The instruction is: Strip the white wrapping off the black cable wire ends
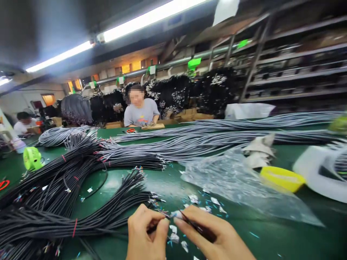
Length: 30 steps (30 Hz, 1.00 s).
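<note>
Fingers of the left hand (pixel 139 233) pinch a thin black cable (pixel 166 215); the right hand (pixel 221 234) grips a slender dark tool (pixel 198 228) above the green worktop (pixel 273 234).

Low in your view, your left hand (pixel 146 231) and right hand (pixel 213 231) nearly meet, each curled into a careful pinch.

On the worktop (pixel 287 242), cable bundles (pixel 94 222) lie left of the left hand (pixel 148 231), the right hand (pixel 210 227) beside it. Scraps (pixel 193 199) lie between and beyond them. A plastic sheet (pixel 225 180) lies ahead right, further cables (pixel 179 148) behind it. A fan (pixel 31 158) stands far left. Across the worktop, a person (pixel 142 112) is before hanging bundles (pixel 176 90); shelving (pixel 295 74) stands right rear.
</note>
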{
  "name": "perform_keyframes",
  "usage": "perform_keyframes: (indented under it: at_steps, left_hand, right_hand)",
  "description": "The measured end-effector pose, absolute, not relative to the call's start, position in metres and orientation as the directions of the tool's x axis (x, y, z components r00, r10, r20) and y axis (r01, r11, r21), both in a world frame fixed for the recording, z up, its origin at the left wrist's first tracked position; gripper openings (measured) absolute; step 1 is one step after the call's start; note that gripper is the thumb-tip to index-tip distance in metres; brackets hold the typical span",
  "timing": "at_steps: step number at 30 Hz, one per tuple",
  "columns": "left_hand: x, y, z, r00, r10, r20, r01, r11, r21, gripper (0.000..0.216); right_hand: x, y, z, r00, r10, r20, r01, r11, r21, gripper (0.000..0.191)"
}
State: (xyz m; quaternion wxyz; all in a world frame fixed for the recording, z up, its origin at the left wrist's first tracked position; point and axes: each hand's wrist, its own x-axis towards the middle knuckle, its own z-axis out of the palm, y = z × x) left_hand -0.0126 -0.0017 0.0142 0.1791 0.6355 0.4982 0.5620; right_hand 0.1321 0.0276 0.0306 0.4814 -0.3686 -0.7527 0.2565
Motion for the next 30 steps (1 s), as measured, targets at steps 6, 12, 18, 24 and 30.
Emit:
perform_keyframes:
  at_steps: [6,12,18,24,30]
  left_hand:
    - [-0.014,-0.003,0.009,-0.073,0.744,0.664,0.511,-0.544,0.666,0.018]
    - [-0.014,-0.005,0.001,0.071,0.519,0.852,0.750,-0.591,0.297,0.020]
    - [-0.013,-0.001,0.004,0.020,0.865,0.501,0.527,-0.435,0.730,0.016]
    - [-0.029,0.005,0.009,0.055,0.956,0.287,0.072,-0.290,0.954,0.020]
    - [-0.025,-0.001,0.020,0.082,0.454,0.887,0.570,-0.751,0.332,0.014]
  right_hand:
    - [0.135,0.026,0.028,-0.321,0.790,0.523,0.255,0.604,-0.756,0.035]
    - [0.136,0.021,0.022,-0.316,0.732,0.604,0.330,0.681,-0.653,0.017]
    - [0.135,0.021,0.014,-0.297,0.655,0.695,0.394,0.747,-0.536,0.023]
    - [0.127,0.021,0.032,-0.332,0.934,0.131,0.066,0.161,-0.985,0.030]
    - [0.128,0.017,0.046,-0.412,0.904,-0.118,-0.018,-0.137,-0.990,0.053]
